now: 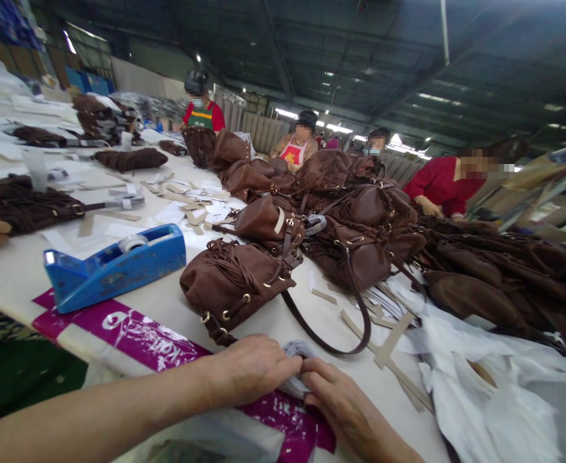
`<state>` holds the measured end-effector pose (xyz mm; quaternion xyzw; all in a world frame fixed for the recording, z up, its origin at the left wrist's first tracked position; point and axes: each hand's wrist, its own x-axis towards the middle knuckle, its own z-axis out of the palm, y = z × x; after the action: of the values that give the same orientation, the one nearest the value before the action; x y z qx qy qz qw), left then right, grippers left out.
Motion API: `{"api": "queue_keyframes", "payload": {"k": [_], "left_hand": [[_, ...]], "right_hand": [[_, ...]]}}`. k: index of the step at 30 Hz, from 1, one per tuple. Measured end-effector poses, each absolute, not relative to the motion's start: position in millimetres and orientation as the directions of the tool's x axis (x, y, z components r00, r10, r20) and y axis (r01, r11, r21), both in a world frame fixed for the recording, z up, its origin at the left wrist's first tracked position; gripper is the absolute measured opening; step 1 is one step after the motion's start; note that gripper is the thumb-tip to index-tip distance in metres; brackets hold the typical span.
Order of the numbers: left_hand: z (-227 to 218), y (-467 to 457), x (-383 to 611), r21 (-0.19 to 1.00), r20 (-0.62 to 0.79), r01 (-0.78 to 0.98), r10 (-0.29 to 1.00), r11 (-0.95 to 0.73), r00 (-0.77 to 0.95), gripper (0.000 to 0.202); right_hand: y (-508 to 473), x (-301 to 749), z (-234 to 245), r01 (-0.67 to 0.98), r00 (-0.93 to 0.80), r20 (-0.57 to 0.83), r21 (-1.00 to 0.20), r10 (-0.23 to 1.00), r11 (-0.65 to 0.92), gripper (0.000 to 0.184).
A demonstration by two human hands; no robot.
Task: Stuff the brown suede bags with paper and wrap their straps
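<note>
Here we are at the near edge of the bench [384, 411], and the left hand [256, 366] and right hand [343, 395] meet on a small grey bundle [299, 349], fingers closed in on it from both sides! It's pale, soft-looking, rumpled, peeping out above and below the grip. It sits by the purple strip [157, 339], just in front of a brown bag [239, 276] with gold-coloured rings.

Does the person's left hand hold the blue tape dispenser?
No, the left hand grips a grey bundle, and the blue tape dispenser stands apart.
</note>
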<state>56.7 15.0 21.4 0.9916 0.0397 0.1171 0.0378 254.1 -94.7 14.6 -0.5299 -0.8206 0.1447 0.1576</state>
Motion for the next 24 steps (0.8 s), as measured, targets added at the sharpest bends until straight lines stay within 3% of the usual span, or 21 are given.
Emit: {"api": "queue_keyframes", "payload": {"k": [3, 5, 10, 15, 18, 21, 24], "left_hand": [[19.2, 15.9, 58.8, 0.055, 0.229, 0.062, 0.073, -0.997, 0.971, 0.010], [13.8, 8.8, 62.8, 0.027, 0.247, 0.087, 0.091, -0.996, 0.965, 0.011], [-1.2, -13.9, 69.8, 0.038, 0.266, 0.231, 0.233, -0.972, 0.936, 0.004], [6.9, -2.1, 65.7, 0.067, 0.299, 0.207, 0.217, -0.976, 0.929, 0.011], [25.8, 6.6, 51.2, 0.028, 0.385, 0.126, 0.127, -0.992, 0.914, 0.018], [40.1, -1.7, 21.9, 0.070, 0.511, 0.030, 0.061, -0.997, 0.858, 0.026], [35.6, -23.6, -13.7, 0.142, 0.705, 0.123, 0.188, -0.982, 0.683, 0.032]], "right_hand": [[-91.2, 258.4, 31.9, 0.783, -0.437, 0.071, -0.460, 0.897, 0.418, 0.018], [-88.5, 253.0, 39.0, 0.809, -0.435, 0.029, -0.426, 0.900, 0.405, 0.012], [-86.2, 225.9, 25.0, 0.968, -0.241, -0.073, -0.087, 0.968, 0.235, 0.005], [-88.3, 223.3, -0.2, 0.964, -0.262, 0.071, 0.060, 0.962, 0.258, 0.007], [-86.8, 230.3, 6.4, 0.953, -0.298, 0.133, -0.007, 0.945, 0.302, 0.007], [-87.2, 232.2, 26.1, 0.921, -0.293, 0.155, -0.218, 0.943, 0.322, 0.014], [-92.7, 228.7, 45.0, 0.866, -0.294, 0.158, -0.374, 0.943, 0.333, 0.020]]}}
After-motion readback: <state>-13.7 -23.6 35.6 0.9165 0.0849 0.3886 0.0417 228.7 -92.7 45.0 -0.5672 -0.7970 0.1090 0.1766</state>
